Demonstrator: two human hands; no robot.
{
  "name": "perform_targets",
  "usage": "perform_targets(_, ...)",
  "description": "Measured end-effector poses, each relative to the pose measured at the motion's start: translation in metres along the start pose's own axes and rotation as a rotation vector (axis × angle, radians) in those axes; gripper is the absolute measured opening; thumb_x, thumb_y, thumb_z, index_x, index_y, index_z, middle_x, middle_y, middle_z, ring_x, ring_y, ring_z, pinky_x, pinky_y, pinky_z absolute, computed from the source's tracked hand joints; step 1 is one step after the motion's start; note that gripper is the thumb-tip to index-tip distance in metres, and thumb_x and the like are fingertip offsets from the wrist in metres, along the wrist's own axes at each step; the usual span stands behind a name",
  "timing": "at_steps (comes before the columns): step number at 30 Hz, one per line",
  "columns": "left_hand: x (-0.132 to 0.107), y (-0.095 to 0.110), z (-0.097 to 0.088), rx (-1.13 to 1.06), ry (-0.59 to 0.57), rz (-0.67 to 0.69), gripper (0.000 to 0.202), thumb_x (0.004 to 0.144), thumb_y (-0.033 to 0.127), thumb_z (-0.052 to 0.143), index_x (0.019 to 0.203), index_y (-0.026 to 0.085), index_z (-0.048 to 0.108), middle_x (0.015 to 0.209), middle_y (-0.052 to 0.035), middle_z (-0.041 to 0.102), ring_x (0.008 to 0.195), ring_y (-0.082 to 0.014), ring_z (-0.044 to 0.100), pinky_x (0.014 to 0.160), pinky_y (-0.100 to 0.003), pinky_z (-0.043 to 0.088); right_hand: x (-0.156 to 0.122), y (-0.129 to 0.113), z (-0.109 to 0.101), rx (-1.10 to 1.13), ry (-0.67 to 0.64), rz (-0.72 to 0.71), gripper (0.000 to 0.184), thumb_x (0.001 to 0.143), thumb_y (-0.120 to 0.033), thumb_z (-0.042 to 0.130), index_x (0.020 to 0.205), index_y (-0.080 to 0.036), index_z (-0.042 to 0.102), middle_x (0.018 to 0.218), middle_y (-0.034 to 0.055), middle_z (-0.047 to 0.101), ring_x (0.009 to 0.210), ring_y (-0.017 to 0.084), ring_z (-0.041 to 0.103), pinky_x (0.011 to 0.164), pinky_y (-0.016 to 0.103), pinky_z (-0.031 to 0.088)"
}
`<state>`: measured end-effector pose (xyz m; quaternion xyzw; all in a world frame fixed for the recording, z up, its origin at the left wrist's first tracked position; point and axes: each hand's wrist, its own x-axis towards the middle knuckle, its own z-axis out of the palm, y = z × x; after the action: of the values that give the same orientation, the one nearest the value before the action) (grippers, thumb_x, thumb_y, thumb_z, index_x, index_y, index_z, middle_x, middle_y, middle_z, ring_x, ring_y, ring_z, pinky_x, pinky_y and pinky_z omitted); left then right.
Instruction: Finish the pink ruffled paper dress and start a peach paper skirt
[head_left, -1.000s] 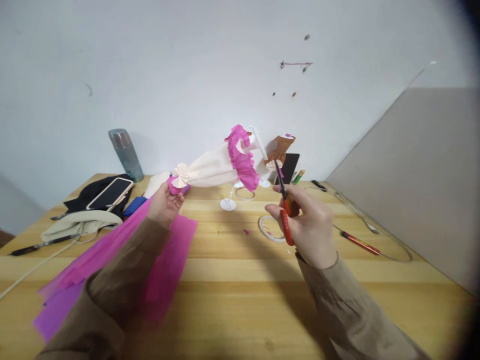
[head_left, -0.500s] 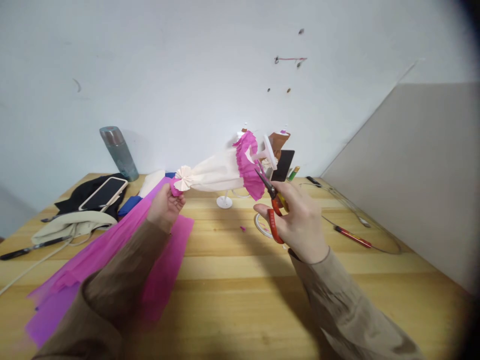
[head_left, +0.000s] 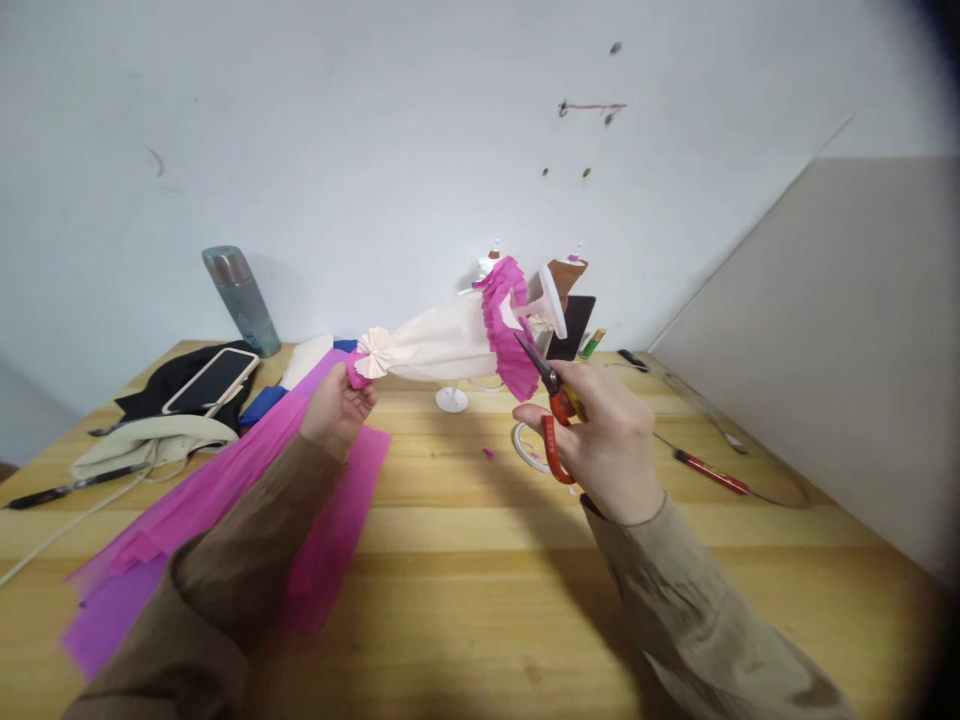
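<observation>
My left hand point(head_left: 339, 408) is closed round the narrow end of a cream paper dress point(head_left: 439, 345), held out level over the table. The dress has a small cream fan bow point(head_left: 373, 351) at the near end and a pink crepe ruffle point(head_left: 506, 327) at the far end, with a white stand base point(head_left: 553, 300) sticking out beyond it. My right hand point(head_left: 611, 440) grips red-handled scissors point(head_left: 550, 408), whose blades point up at the lower edge of the ruffle. Sheets of pink crepe paper point(head_left: 225, 515) lie under my left forearm.
A roll of white tape point(head_left: 525, 447) lies by my right hand, and a white stand point(head_left: 451, 399) behind it. A phone point(head_left: 210, 381) rests on dark cloth at the left beside a grey bottle point(head_left: 241, 299). A red-handled tool point(head_left: 711, 472) and a cable lie right.
My right hand has swung the scissors from upright, clear of the dress, leftwards until the blade tips reach the pink ruffle. The dress has tilted down a little.
</observation>
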<state>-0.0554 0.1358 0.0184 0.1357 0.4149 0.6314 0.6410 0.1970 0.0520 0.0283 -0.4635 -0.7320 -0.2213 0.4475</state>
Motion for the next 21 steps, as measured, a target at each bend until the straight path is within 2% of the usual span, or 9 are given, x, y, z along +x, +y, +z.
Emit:
perform_targets(14,0.0021,-0.0011,-0.0009,0.023,-0.002,0.002,0.017,0.089,0.013,0.05,0.087,0.011,0.066,0.059,-0.0008,0.063,0.045,-0.0076,0.057,0.042,-0.014,0.047,-0.0006,-0.0001,0.0005,-0.012,0.029,0.002,0.028,0.087,-0.043,0.064,0.096,-0.016,0.067,0.062,-0.001,0.05,0.054,0.013,0.046,0.052,0.026,0.036)
perform_targets(21,0.0045,-0.0008,-0.0021,0.016,0.012,-0.002,0.015,0.085,0.01,0.051,0.084,0.011,0.066,0.057,-0.0003,0.062,0.043,-0.0073,0.055,0.041,-0.014,0.047,0.0004,-0.0019,-0.0016,0.103,0.05,0.069,0.025,0.083,-0.043,0.068,0.092,-0.02,0.063,0.063,-0.0029,0.05,0.052,0.012,0.044,0.052,0.025,0.038)
